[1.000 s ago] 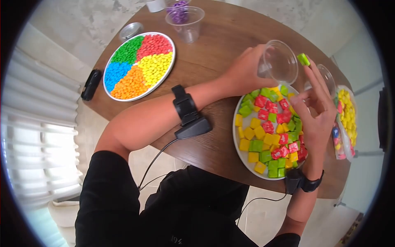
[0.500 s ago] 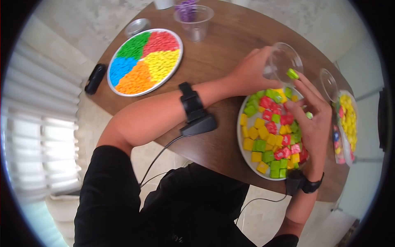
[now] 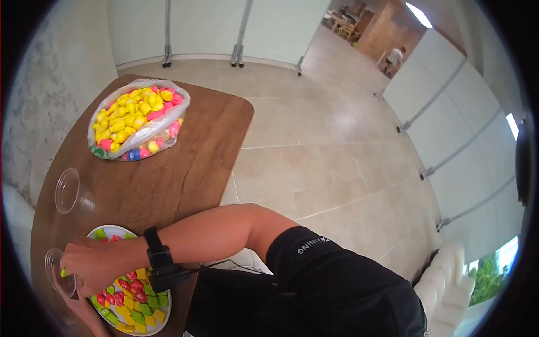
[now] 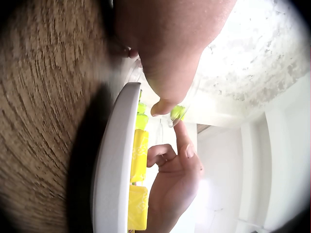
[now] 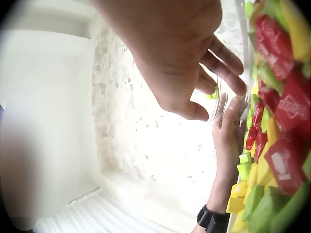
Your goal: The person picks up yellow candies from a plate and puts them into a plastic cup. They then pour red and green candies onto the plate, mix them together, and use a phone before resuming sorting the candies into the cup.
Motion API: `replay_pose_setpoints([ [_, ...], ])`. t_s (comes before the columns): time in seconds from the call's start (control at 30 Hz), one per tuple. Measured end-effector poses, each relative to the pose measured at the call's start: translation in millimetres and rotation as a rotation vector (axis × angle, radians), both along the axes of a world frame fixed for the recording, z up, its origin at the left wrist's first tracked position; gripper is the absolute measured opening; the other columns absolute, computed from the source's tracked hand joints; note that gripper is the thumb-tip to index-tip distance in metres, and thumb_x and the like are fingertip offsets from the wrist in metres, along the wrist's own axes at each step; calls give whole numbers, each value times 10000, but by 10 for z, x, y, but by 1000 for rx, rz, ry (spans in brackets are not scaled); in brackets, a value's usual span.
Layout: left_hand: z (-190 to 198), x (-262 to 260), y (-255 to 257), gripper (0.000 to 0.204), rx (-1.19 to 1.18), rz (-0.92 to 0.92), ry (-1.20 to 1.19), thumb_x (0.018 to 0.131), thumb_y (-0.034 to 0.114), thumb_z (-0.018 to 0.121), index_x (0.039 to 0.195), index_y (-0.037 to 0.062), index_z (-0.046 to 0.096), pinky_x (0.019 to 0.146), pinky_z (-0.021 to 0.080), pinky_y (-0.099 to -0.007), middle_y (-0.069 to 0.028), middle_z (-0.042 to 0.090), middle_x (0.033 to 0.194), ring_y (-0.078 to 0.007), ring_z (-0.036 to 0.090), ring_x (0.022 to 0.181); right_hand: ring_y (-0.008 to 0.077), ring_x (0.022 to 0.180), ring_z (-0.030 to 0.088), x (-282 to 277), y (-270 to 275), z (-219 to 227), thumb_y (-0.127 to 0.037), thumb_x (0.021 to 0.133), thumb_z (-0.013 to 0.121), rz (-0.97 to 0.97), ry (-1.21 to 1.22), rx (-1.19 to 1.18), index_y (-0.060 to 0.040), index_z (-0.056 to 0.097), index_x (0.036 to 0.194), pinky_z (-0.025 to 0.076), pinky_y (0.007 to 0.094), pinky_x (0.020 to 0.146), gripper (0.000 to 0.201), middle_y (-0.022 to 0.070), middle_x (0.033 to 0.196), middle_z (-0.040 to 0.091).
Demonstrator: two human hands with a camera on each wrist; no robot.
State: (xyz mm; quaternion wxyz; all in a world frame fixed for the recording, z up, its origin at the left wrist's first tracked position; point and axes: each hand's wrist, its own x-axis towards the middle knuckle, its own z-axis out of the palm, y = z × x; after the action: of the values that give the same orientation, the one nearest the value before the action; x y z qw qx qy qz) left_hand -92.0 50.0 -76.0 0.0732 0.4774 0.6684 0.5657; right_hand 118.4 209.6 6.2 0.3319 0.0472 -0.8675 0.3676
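My left hand (image 4: 170,63) grips a clear plastic cup (image 3: 53,261) tipped on its side by the plate's far edge. My right hand (image 3: 98,264) reaches over the plate to the cup's mouth. At its fingertips is a green wrapped candy (image 5: 212,93), close to the cup's rim in the left wrist view. Below both hands lies a white oval plate (image 4: 114,170) of red, yellow and green wrapped candies (image 3: 135,303). The left fingers are partly hidden behind the right hand in the head view.
Another clear cup (image 3: 70,194) lies on its side on the wooden table (image 3: 168,191) beyond the plate. Farther back sits a plastic bag (image 3: 135,121) full of yellow and pink pieces. A black wrist camera (image 3: 163,261) with a cable is strapped to the right wrist.
The head view has swung far to the right, so the plate now shows at lower left and the round sorted plate has left view. The right hand with the green candy has come to the cup.
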Motion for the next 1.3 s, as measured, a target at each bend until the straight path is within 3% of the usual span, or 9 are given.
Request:
replay_pose_setpoints([
  [0.1, -147, -277, -43, 842, -23, 1, -23, 886, 219, 770, 1596, -6, 377, 1175, 403, -428, -183, 468, 1560, -287, 510, 1402, 411, 661, 686, 49, -40, 123, -86, 559, 727, 23, 107, -75, 65, 696, 667, 535, 471, 609, 189, 208, 745, 675],
  [0.2, 3, -12, 126, 447, 214, 117, 316, 985, 295, 685, 1275, -15, 544, 805, 425, -367, -106, 574, 1069, -192, 537, 933, 407, 668, 689, 4, -50, 131, -81, 544, 724, 7, 239, -69, 68, 702, 673, 534, 467, 603, 199, 199, 741, 675],
  [0.3, 28, 63, 176, 367, 375, 188, 540, 1050, 345, 629, 1062, -21, 656, 558, 440, -327, -56, 645, 741, -128, 556, 621, 408, 678, 691, -6, -66, 146, -82, 531, 719, -18, 235, -69, 67, 707, 673, 540, 467, 610, 207, 197, 738, 672],
  [0.53, -18, -61, 84, 431, 124, 112, 263, 1000, 290, 667, 1277, -19, 549, 812, 422, -354, -103, 591, 1069, -185, 536, 946, 409, 707, 695, 9, -50, 174, -91, 511, 708, -14, 261, -103, 59, 710, 675, 556, 465, 630, 222, 192, 773, 679],
  [0.87, -146, -346, -146, 767, 2, -42, -16, 929, 211, 722, 1585, -16, 395, 1174, 396, -391, -170, 514, 1536, -265, 509, 1410, 400, 729, 704, -4, -23, 107, -142, 558, 780, 22, 225, -71, 38, 720, 724, 568, 459, 646, 253, 176, 836, 693],
  [0.97, -224, -455, -194, 801, -71, 65, 105, 919, 252, 745, 1580, -31, 392, 1170, 402, -399, -177, 536, 1513, -271, 529, 1393, 408, 725, 699, 5, 1, 48, -180, 576, 803, 14, 203, 7, 20, 728, 753, 570, 452, 654, 278, 175, 853, 704],
  [1.13, 222, 124, -120, 779, -94, 105, 18, 860, 141, 753, 1555, -6, 434, 1136, 426, -401, -171, 568, 1467, -273, 570, 1331, 425, 775, 712, 67, -4, 131, -253, 656, 813, 15, 68, 37, 10, 748, 831, 581, 488, 693, 323, 192, 860, 722],
  [1.23, 266, 121, -98, 847, -110, 80, 82, 877, 276, 813, 1546, -31, 393, 1166, 410, -416, -197, 541, 1494, -296, 532, 1389, 425, 798, 720, 129, -7, 194, -244, 691, 797, -18, 28, 65, 18, 756, 861, 582, 503, 701, 315, 197, 870, 729],
  [1.3, 320, 222, -80, 730, -44, 69, 29, 836, 73, 775, 1500, -1, 480, 1115, 440, -389, -170, 594, 1410, -265, 592, 1299, 437, 785, 718, 139, 1, 188, -247, 709, 786, -25, 0, 77, 25, 759, 854, 584, 504, 699, 310, 206, 864, 727],
])
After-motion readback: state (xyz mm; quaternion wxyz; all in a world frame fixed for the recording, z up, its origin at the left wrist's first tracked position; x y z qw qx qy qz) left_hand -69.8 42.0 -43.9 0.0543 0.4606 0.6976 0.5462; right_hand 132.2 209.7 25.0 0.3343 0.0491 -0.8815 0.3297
